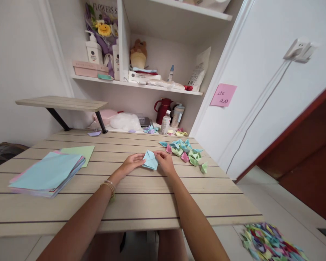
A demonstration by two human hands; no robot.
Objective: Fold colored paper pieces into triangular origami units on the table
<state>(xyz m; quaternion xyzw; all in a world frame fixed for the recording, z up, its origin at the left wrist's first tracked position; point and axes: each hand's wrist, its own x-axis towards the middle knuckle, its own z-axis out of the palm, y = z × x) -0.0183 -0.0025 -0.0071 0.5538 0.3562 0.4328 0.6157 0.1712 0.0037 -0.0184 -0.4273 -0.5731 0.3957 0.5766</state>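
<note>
A partly folded light-blue paper [150,160] lies on the wooden table [125,203] between both hands. My left hand [132,162] pinches its left edge with curled fingers. My right hand [165,161] presses and grips its right edge. Just right of my right hand lies a cluster of several finished folded paper pieces [187,150] in blue, green and pink. A stack of flat coloured paper sheets [47,174], light blue on top, rests at the table's left, with a single green sheet [80,151] beside it.
Shelves behind the table hold lotion bottles [93,50], a plush toy [138,52], a red jug [163,108] and a small bottle [165,123]. A raised wooden shelf [61,103] stands at back left. A heap of folded papers [268,243] lies on the floor at right.
</note>
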